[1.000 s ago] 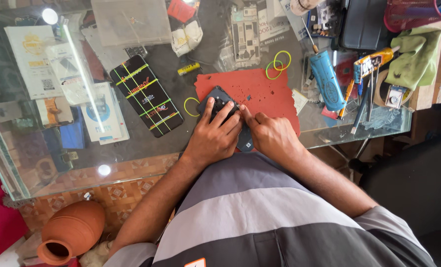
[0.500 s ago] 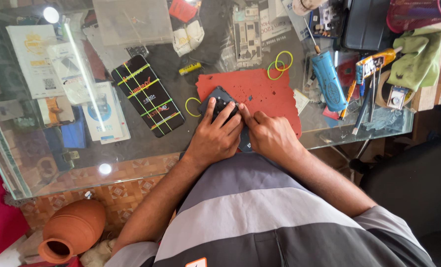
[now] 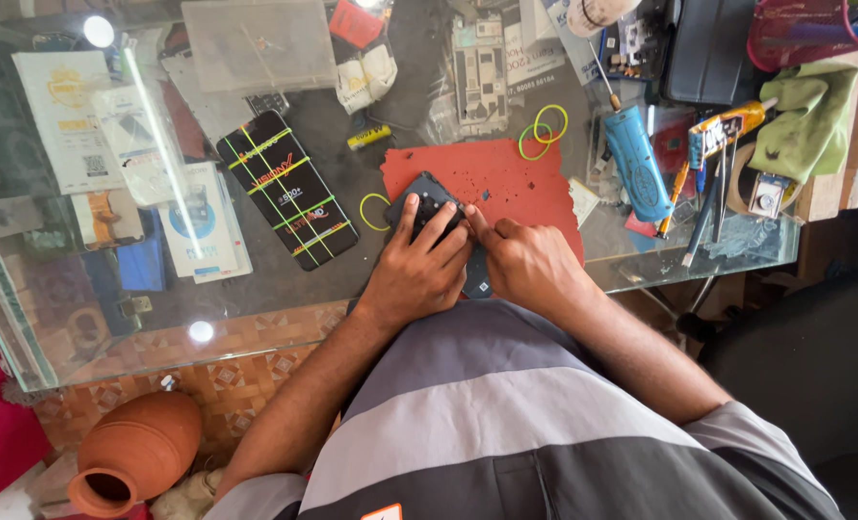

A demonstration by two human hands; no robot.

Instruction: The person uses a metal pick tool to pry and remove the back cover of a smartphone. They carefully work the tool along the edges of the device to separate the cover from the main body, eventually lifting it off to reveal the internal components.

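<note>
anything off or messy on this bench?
Cluttered. The black phone wrapped in yellow bands lies askew beside the red mat; loose yellow rubber bands lie scattered near it. Both hands, left hand and right hand, press on a dark device.

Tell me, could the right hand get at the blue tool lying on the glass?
Probably yes. The right hand rests on the red mat, and the blue tool lies just beyond the mat's edge with only small clutter between and nothing covering it.

The right hand has shifted slightly lower on the dark phone.
</note>
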